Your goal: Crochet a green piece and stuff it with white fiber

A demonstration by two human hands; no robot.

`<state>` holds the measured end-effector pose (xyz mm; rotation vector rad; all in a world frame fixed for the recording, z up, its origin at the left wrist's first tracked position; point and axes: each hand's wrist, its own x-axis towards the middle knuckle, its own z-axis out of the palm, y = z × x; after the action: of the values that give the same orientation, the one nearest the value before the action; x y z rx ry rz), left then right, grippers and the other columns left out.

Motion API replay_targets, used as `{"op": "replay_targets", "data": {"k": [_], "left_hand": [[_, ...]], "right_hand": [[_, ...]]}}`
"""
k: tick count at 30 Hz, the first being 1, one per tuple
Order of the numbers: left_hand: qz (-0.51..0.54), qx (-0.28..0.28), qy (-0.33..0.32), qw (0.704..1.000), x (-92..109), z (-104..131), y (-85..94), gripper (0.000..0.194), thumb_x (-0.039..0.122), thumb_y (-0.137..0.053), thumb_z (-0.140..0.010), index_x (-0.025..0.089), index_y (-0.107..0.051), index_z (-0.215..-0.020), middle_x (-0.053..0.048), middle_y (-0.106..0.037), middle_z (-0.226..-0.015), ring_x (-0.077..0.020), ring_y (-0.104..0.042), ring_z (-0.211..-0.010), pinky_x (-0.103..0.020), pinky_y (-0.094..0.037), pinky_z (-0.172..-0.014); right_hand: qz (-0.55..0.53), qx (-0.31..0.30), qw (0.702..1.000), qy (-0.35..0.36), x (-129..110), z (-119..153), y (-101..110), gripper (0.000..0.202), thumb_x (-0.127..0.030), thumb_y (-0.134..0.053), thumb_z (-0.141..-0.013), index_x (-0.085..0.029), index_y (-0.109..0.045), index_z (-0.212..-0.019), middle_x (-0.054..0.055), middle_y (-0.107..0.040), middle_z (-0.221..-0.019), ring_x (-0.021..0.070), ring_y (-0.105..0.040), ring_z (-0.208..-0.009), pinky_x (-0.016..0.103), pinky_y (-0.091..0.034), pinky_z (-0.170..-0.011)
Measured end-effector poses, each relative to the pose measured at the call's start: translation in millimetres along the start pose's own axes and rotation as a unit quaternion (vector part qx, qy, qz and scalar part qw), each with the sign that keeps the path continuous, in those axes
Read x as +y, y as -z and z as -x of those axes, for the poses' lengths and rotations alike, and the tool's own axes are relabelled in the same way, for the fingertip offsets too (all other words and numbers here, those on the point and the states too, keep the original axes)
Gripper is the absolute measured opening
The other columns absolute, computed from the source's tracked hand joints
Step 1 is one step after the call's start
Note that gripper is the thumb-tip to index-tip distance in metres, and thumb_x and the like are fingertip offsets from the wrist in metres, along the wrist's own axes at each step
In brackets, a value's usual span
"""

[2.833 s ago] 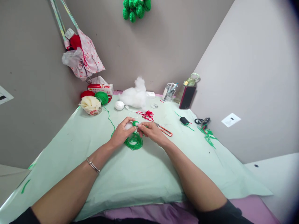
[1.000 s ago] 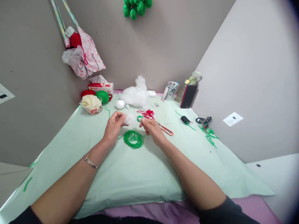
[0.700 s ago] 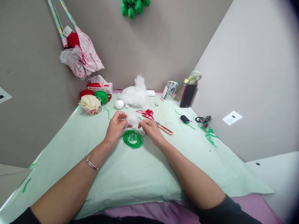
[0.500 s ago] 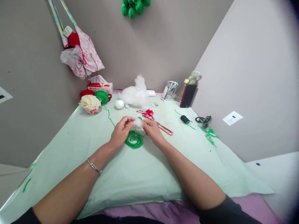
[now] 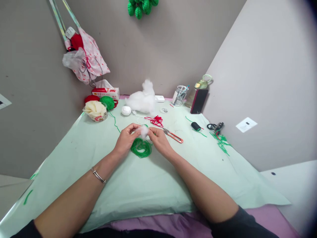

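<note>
A small tuft of white stuffing point(image 5: 144, 132) is pinched between both hands above the middle of the table. My left hand point(image 5: 126, 138) grips its left side with thumb and fingers together. From the right, my right hand point(image 5: 158, 140) holds the other side, and a bit of green shows at its fingers. Just below the hands lies a loose coil of green yarn point(image 5: 141, 148). Orange-handled snips point(image 5: 175, 136) rest right of my right hand. Behind the hands are a tangle of red yarn point(image 5: 156, 120) and a big heap of white stuffing point(image 5: 141, 100).
A white yarn ball point(image 5: 126, 110), a bowl point(image 5: 96, 115), a green yarn ball point(image 5: 107, 102) and a tissue box point(image 5: 111, 93) stand at the back left. A glass jar point(image 5: 180, 97), a phone point(image 5: 199, 101) and a black spool point(image 5: 195, 126) are at the right.
Both hands have shifted slightly left with the tuft and come closer together. The tuft looks more compact, and more of the snips shows.
</note>
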<state>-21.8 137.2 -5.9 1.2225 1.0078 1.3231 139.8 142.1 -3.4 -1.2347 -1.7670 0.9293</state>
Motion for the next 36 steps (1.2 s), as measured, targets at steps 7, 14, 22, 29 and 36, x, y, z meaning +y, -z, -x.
{"op": "replay_targets", "data": {"k": [7, 14, 22, 29, 36], "left_hand": [[0.015, -0.012, 0.012, 1.0, -4, 0, -2.3, 0.039, 0.036, -0.075, -0.07, 0.022, -0.056, -0.101, -0.007, -0.075, -0.104, -0.0212, -0.068, -0.087, -0.032, -0.051, -0.078], [-0.033, 0.031, -0.01, 0.999, -6, 0, -0.2, 0.028, 0.02, -0.061, -0.069, 0.019, -0.068, -0.096, -0.004, -0.072, -0.097, -0.02, -0.064, -0.085, -0.03, -0.049, -0.077], [-0.061, 0.068, -0.048, 0.995, -6, 5, -6.3, 0.023, 0.024, -0.067, -0.074, 0.021, -0.065, -0.098, -0.002, -0.07, -0.097, -0.0198, -0.064, -0.086, -0.03, -0.049, -0.078], [-0.047, 0.017, -0.053, 0.997, -1, 13, -6.7, 0.021, 0.029, -0.059, -0.09, 0.02, -0.069, -0.105, -0.007, -0.074, -0.114, -0.0229, -0.066, -0.105, -0.033, -0.049, -0.093], [-0.003, -0.024, -0.028, 0.999, -2, 9, -8.3, 0.035, 0.042, -0.074, -0.083, 0.019, -0.063, -0.107, -0.011, -0.076, -0.116, -0.0253, -0.07, -0.107, -0.036, -0.053, -0.093]], "right_hand": [[0.076, -0.03, 0.996, 0.018, -4, 5, -7, 0.024, -0.025, -0.045, -0.095, -0.022, -0.051, -0.072, -0.002, -0.052, -0.067, 0.0153, -0.044, -0.065, 0.027, -0.034, -0.066], [0.102, -0.019, 0.995, 0.005, -14, 14, -16, 0.015, -0.02, -0.054, -0.092, -0.022, -0.054, -0.076, 0.001, -0.055, -0.066, 0.017, -0.045, -0.065, 0.029, -0.032, -0.069], [-0.03, -0.043, 0.998, -0.027, -7, 3, -11, 0.047, -0.055, -0.034, -0.099, -0.024, -0.041, -0.064, -0.006, -0.031, -0.055, 0.0124, -0.032, -0.051, 0.026, -0.031, -0.051], [-0.053, -0.012, 0.998, -0.028, -1, -1, -9, 0.03, -0.039, -0.052, -0.084, -0.021, -0.051, -0.06, -0.004, -0.043, -0.058, 0.0117, -0.039, -0.059, 0.026, -0.034, -0.059], [-0.026, -0.017, 0.999, -0.015, -4, 2, -1, 0.03, -0.039, -0.049, -0.088, -0.021, -0.049, -0.064, -0.004, -0.043, -0.06, 0.0123, -0.04, -0.06, 0.026, -0.032, -0.059]]}}
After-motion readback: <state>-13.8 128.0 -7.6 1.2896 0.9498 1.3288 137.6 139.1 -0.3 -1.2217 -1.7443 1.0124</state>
